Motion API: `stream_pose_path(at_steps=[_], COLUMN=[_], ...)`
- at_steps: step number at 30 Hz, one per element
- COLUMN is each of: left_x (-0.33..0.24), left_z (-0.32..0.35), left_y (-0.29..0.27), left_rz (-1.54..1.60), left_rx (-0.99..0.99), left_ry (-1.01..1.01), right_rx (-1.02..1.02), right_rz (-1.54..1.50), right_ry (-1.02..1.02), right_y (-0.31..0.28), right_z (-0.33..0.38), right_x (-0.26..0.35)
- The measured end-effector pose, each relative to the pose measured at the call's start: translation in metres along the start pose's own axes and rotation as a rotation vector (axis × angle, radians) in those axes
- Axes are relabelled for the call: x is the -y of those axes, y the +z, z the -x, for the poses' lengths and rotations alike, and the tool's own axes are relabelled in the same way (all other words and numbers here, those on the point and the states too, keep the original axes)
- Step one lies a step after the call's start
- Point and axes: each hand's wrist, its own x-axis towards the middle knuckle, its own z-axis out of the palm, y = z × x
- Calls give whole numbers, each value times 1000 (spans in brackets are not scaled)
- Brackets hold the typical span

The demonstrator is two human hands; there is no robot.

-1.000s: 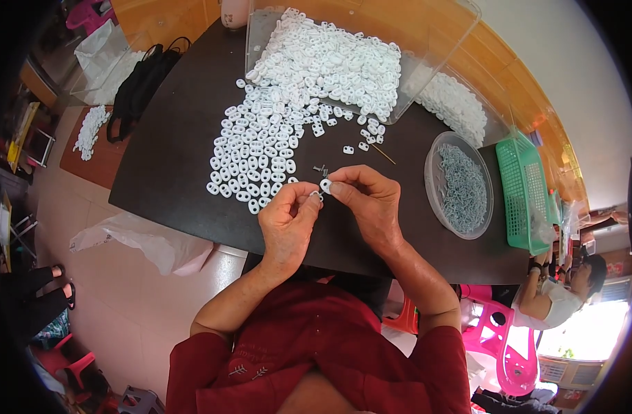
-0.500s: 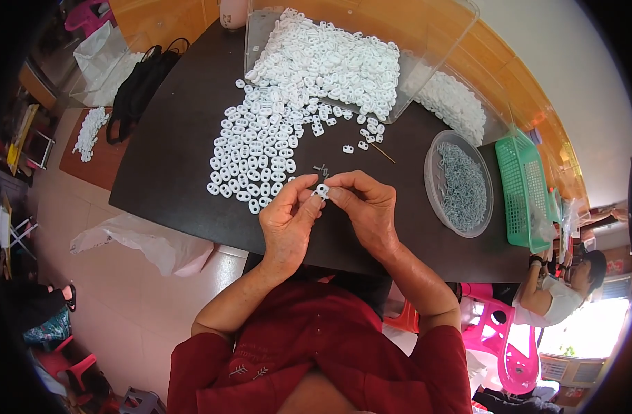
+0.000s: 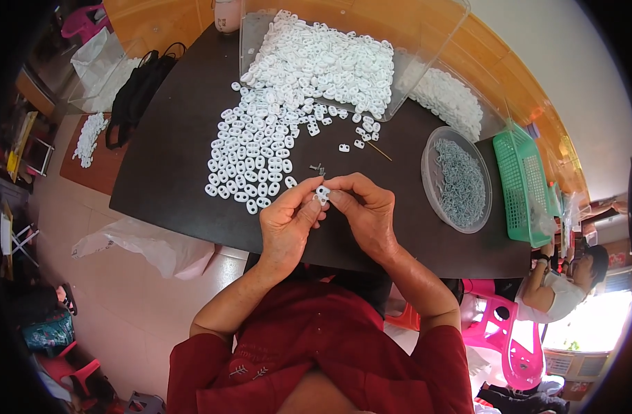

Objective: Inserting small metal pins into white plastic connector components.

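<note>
Between my fingertips, over the near part of the dark table, is a small white two-hole plastic piece. My left hand pinches it from the left, and my right hand pinches it from the right. Just beyond my fingers lie a few small grey metal screws. To the left, many loose white two-hole pieces are spread over the table. They run back to a clear bin lying open towards me, heaped with the same pieces.
On the right stand a round clear tub of grey screws and a green plastic basket. A thin stick lies near several stray pieces. Another person is at the far right, near a pink stool.
The white piece has turned slightly between my fingertips, showing more of its face. Both hands stay in nearly the same place; the whole view has shifted a little.
</note>
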Motion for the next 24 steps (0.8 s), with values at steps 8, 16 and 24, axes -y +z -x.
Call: stream_pose_path(at_steps=[8, 16, 24], left_x=[1, -2, -7], left_z=[0, 0, 1], left_y=[-1, -3, -4], left_rz=[-55, -194, -211], left_rx=[-8, 7, 28], left_ry=[-15, 20, 21], right_rx=[-15, -41, -73], right_rz=[-40, 19, 2], right_ry=[6, 22, 27], right_y=[1, 2, 4], right_z=[1, 3, 6], right_x=[2, -2, -7])
